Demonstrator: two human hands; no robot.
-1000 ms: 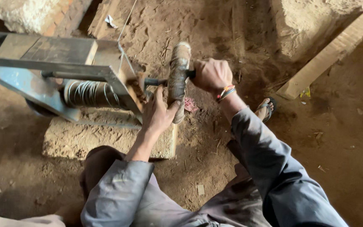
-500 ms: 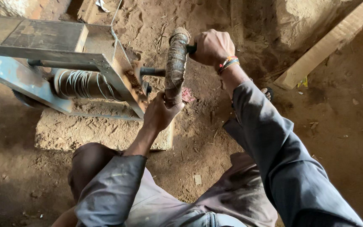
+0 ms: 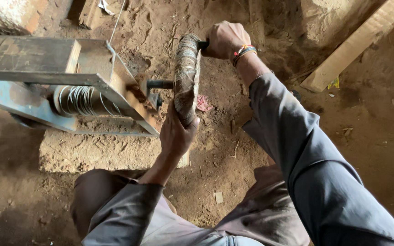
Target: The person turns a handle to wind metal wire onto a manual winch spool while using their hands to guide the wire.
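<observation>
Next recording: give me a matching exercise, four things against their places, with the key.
Things:
1 left hand
2 right hand
3 wire coil
4 wooden plank

Places:
A on the spindle inside the metal frame
B top right, on the dirt
C grips the crank wheel at its lower rim
D on the handle at the wheel's top

Pairs: 1-C, 2-D, 3-A, 4-B
</observation>
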